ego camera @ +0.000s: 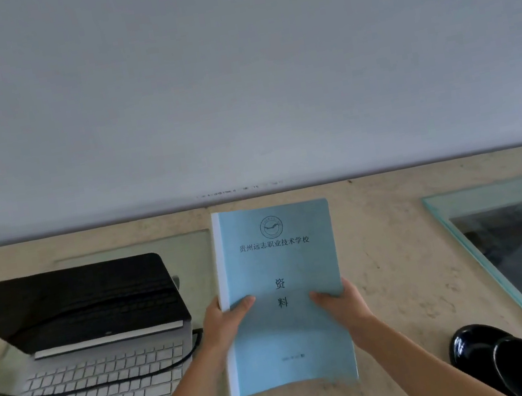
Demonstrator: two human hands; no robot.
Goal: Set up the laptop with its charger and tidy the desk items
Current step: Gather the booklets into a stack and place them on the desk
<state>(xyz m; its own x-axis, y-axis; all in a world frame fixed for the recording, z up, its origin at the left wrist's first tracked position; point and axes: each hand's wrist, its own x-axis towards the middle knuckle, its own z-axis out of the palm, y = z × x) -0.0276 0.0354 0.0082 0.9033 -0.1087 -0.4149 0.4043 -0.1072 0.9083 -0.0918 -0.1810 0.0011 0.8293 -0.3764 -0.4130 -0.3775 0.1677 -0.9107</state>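
Note:
A thick blue-covered booklet (277,264) with printed black characters is held above the middle of the desk. My left hand (225,324) grips its left edge, thumb on the cover. My right hand (341,305) grips its right edge the same way. To the left stands an open silver laptop (86,382) with a dark screen. A black charger cable (110,382) lies across its keyboard and runs to the laptop's right side.
The beige stone desk (401,260) meets a grey wall at the back. A glass sheet (519,241) lies at the right. A glossy black object (500,358) sits near the front right. Another glass pane lies under the laptop.

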